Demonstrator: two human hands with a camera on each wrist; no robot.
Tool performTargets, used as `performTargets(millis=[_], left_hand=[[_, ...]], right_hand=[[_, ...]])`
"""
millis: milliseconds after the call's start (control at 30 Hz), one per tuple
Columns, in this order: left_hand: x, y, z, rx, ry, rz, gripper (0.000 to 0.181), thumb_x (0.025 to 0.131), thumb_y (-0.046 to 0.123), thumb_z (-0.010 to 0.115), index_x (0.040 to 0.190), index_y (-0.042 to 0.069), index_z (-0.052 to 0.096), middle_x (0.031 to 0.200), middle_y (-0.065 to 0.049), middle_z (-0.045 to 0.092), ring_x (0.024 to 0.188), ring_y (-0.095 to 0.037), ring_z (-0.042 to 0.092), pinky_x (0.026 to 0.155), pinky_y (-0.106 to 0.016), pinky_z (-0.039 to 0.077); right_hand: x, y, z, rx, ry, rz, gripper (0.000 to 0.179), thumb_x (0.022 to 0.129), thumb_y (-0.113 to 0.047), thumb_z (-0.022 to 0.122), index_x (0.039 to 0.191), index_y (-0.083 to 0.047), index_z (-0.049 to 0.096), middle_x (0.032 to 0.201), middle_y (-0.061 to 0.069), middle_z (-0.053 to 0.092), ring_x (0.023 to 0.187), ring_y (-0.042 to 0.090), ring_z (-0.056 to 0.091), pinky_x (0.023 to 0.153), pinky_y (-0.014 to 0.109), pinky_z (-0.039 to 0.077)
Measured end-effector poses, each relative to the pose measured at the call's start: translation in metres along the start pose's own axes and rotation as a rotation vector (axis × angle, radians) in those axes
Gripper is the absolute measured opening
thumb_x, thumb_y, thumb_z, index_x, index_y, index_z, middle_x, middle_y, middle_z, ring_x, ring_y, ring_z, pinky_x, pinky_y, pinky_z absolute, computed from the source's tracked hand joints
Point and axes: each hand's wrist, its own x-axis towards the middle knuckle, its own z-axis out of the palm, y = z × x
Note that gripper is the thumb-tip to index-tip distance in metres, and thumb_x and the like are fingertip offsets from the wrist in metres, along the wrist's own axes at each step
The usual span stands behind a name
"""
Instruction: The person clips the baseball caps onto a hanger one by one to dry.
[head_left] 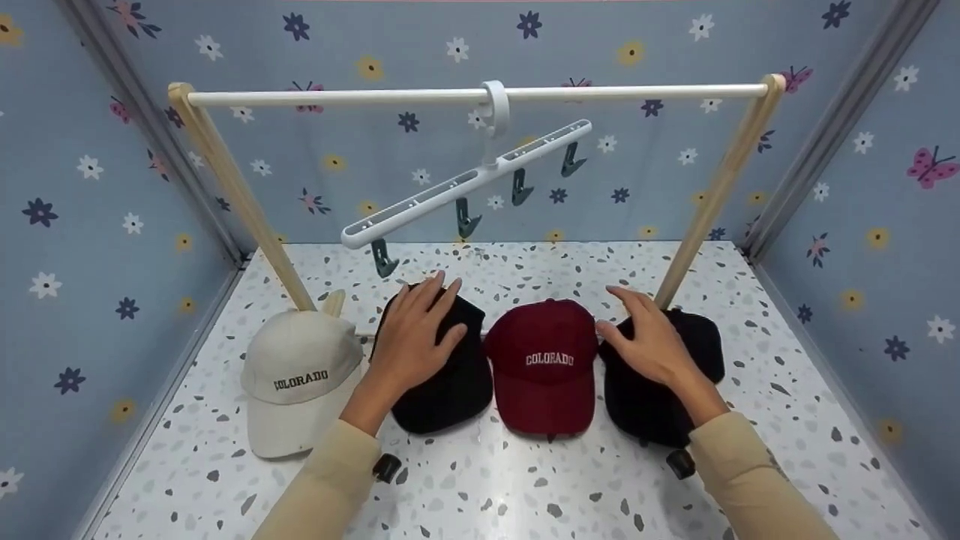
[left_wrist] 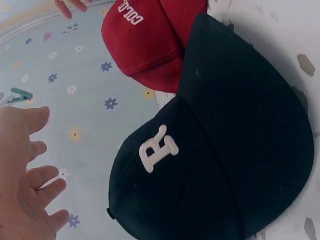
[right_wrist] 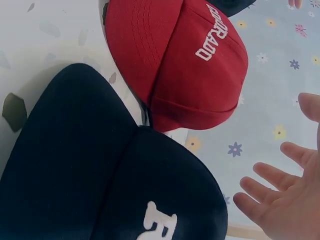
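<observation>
My left hand (head_left: 414, 334) hovers over a black cap (head_left: 442, 397) with fingers spread and nothing held. In the left wrist view that black cap (left_wrist: 215, 140) shows a white letter on its front, with a gap between it and the hand. My right hand (head_left: 649, 337) is likewise spread above a second black cap (head_left: 645, 409), which bears a white letter (right_wrist: 159, 222) in the right wrist view. Between the two black caps sits a dark red cap (head_left: 546, 367) lettered COLORADO. A cream cap (head_left: 304, 375), also lettered COLORADO, lies left of my left hand.
Behind the caps stands a rack with a white rod (head_left: 637, 92) and wooden legs (head_left: 244, 199). A white hanger (head_left: 427, 199) hangs from it at a slant, carrying several dark green clips (head_left: 465, 219). Flowered walls enclose the speckled table (head_left: 517, 487).
</observation>
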Motion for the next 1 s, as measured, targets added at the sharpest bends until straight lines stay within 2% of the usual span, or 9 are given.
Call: performTargets(millis=[233,600,767,1000], left_hand=[[0.008,0.007,0.008,-0.009,-0.045,0.005,0.062,0.108,0.035,0.063,0.164,0.015,0.043,0.169,-0.013,0.039,0.154,-0.034,0.039,0.128,-0.057,0.023],[0.016,0.014,0.022,-0.08,-0.005,0.058,0.059,0.106,0.029,0.067,0.16,0.012,0.049,0.164,-0.017,0.046,0.149,-0.037,0.045,0.125,-0.058,0.029],[0.018,0.017,0.027,-0.106,-0.028,0.043,0.058,0.107,0.029,0.065,0.16,0.012,0.049,0.164,-0.018,0.045,0.149,-0.04,0.045,0.126,-0.057,0.028],[0.019,0.02,0.034,-0.119,-0.069,0.019,0.058,0.108,0.033,0.062,0.161,0.015,0.047,0.165,-0.014,0.044,0.151,-0.036,0.043,0.127,-0.054,0.027]], right_hand=[[0.011,0.001,0.007,0.093,-0.006,0.007,0.065,0.107,-0.04,0.063,0.161,-0.01,0.044,0.16,0.021,0.048,0.145,0.043,0.046,0.118,0.063,0.036],[0.029,-0.001,0.018,0.175,-0.003,0.004,0.059,0.107,-0.032,0.064,0.156,-0.003,0.049,0.152,0.027,0.054,0.138,0.047,0.052,0.115,0.061,0.041],[0.036,0.0,0.023,0.204,-0.001,0.005,0.057,0.107,-0.029,0.063,0.155,-0.001,0.05,0.152,0.028,0.054,0.136,0.049,0.054,0.115,0.06,0.041],[0.039,0.005,0.032,0.251,-0.006,0.026,0.055,0.108,-0.027,0.063,0.153,0.002,0.05,0.151,0.031,0.054,0.137,0.05,0.053,0.115,0.062,0.042]])
